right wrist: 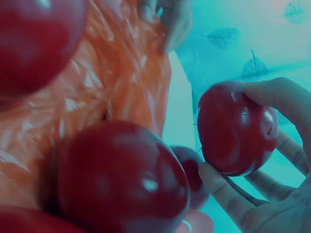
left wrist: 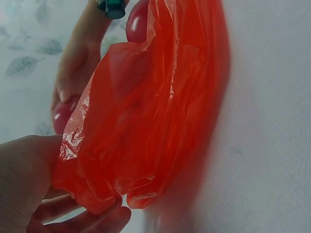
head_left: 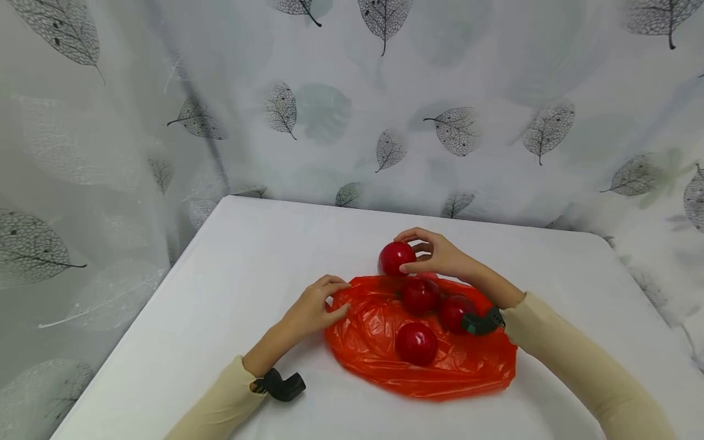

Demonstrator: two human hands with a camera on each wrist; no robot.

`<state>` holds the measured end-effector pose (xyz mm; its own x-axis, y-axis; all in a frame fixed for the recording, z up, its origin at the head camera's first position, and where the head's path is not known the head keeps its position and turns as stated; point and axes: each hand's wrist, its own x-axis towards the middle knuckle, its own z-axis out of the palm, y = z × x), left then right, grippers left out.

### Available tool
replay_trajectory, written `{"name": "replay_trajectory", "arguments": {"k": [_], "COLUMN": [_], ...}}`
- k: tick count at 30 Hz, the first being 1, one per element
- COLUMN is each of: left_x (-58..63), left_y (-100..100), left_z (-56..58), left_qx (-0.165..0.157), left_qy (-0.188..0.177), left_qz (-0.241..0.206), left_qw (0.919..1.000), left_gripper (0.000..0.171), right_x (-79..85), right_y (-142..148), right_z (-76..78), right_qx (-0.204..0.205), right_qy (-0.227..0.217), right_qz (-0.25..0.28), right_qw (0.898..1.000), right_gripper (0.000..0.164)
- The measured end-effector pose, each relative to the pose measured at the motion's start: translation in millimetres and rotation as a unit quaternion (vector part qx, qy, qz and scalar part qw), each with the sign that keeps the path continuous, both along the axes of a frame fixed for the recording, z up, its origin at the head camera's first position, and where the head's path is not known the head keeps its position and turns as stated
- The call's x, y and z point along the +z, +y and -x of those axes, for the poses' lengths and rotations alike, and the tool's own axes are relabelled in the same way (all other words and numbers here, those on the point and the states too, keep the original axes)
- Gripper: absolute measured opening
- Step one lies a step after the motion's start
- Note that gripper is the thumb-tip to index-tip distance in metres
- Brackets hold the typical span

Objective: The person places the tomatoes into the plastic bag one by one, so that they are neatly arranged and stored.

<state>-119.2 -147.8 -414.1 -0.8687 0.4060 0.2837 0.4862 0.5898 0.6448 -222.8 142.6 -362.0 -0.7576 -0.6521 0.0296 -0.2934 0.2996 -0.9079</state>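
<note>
In the head view, a crumpled red plastic bag [head_left: 368, 330] lies on the white table, with several glossy red apples on it, one an apple [head_left: 416, 344] near the front. My right hand [head_left: 440, 253] holds another apple [right wrist: 238, 128] between thumb and fingers, just past the bag's far edge. My left hand [head_left: 313, 308] is at the bag's left end, its curved fingers and thumb around the edge. Bag film [left wrist: 131, 121] hides part of that hand in the left wrist view. A large apple [right wrist: 124, 179] sits close to the right wrist camera.
The table [head_left: 264, 244] has a far edge in front of a leaf-print curtain [head_left: 330, 122]. Dark devices are strapped to both wrists, the left device [head_left: 280, 385] close to the tabletop. Beige sleeves [head_left: 583, 360] cover the forearms.
</note>
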Motion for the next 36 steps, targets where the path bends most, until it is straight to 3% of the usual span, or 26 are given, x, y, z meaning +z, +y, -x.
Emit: {"name": "replay_trajectory", "arguments": {"k": [5, 16, 36], "left_x": [-0.4, 5.8, 3.3], "left_y": [3.1, 1.7, 2.6], "left_z": [-0.8, 2.7, -0.8], "left_qx": [0.002, 0.010, 0.006], "left_qy": [-0.001, 0.020, -0.001], "left_qz": [0.005, 0.001, 0.005], "left_qw": [1.0000, 0.9997, 1.0000], "left_gripper": [0.032, 0.030, 0.028], "right_x": [-1.5, 10.4, -11.2], "right_y": [1.8, -11.2, -20.3], "right_z": [-15.3, -28.1, -48.7], "right_qx": [0.031, 0.124, 0.158], "right_qy": [-0.003, -0.006, -0.056], "right_qz": [-0.010, -0.059, -0.083], "right_qw": [0.999, 0.991, 0.982], "right_gripper": [0.053, 0.054, 0.050]}}
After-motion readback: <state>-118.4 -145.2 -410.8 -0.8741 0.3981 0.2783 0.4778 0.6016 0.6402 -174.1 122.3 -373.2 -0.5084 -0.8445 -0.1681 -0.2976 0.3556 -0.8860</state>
